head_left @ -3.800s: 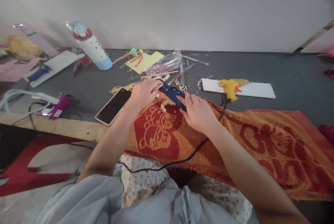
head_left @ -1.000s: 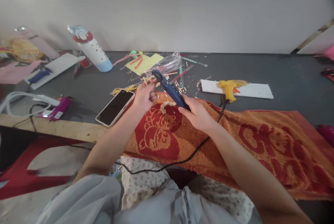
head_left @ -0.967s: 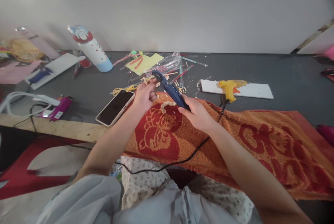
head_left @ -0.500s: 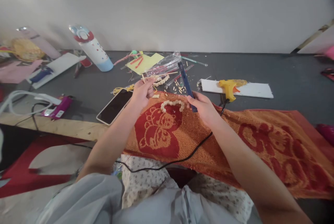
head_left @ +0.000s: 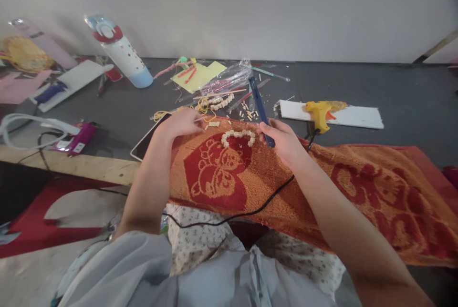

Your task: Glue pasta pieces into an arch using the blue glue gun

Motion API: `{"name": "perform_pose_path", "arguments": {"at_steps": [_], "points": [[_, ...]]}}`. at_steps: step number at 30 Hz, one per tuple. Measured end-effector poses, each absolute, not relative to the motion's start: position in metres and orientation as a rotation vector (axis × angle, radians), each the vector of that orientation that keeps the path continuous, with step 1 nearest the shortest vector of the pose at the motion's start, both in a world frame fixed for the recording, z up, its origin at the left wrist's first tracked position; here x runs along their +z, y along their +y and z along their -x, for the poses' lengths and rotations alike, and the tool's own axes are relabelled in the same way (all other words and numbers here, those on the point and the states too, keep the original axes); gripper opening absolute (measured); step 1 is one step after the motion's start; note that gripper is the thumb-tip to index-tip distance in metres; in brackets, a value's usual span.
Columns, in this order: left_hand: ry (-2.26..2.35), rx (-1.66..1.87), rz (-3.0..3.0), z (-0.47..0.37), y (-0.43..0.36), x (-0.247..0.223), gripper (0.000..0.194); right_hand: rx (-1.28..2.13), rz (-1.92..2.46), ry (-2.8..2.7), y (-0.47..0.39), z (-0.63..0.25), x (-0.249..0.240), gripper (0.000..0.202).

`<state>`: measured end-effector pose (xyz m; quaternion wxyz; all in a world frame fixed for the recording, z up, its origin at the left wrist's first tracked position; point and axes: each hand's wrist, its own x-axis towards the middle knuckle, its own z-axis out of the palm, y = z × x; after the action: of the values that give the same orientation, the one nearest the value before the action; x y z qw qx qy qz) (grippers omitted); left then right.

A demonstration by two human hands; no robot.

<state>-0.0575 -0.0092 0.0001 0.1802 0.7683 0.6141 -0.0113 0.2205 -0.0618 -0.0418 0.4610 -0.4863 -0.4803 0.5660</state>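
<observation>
My right hand (head_left: 282, 139) is wrapped round a dark blue tool (head_left: 260, 109) that points up and away over the edge of the orange towel (head_left: 268, 168). My left hand (head_left: 184, 122) is low at the towel's back left edge, above the phone (head_left: 145, 142), with its fingertips pinched on something I cannot make out. Just right of those fingertips is a short row of pale pieces (head_left: 213, 124). A curved strip of pale beads (head_left: 238, 134) lies on the towel between my hands. Behind it are a second beaded strip (head_left: 222, 103) and a thin stick (head_left: 225, 93).
A yellow glue gun (head_left: 320, 114) rests on a white board (head_left: 361, 117) at right; its black cable crosses the towel. Loose pale bits (head_left: 246, 112), plastic wrap (head_left: 232, 78) and yellow paper (head_left: 196, 78) lie behind. A bottle (head_left: 125, 56) and purple power strip (head_left: 77, 139) are at left.
My left hand has let go of the thin stick, which now lies behind it, and has come down toward the towel edge. My right hand still holds the blue tool. The view has shifted slightly.
</observation>
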Motion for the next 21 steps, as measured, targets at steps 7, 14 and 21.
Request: {"name": "perform_pose_path", "arguments": {"at_steps": [7, 14, 21], "points": [[1.694, 0.080, -2.237, 0.066, -0.006, -0.004, 0.021, 1.401, 1.204, -1.187, -0.062, -0.219, -0.041, 0.035], [1.673, 0.040, -2.251, 0.058, -0.008, -0.008, 0.022, 1.405, 1.220, -1.184, -0.064, -0.219, -0.038, 0.028], [1.721, 0.101, -2.263, 0.055, -0.006, -0.009, 0.020, 1.387, 1.228, -1.261, -0.064, -0.219, -0.038, 0.032]]}}
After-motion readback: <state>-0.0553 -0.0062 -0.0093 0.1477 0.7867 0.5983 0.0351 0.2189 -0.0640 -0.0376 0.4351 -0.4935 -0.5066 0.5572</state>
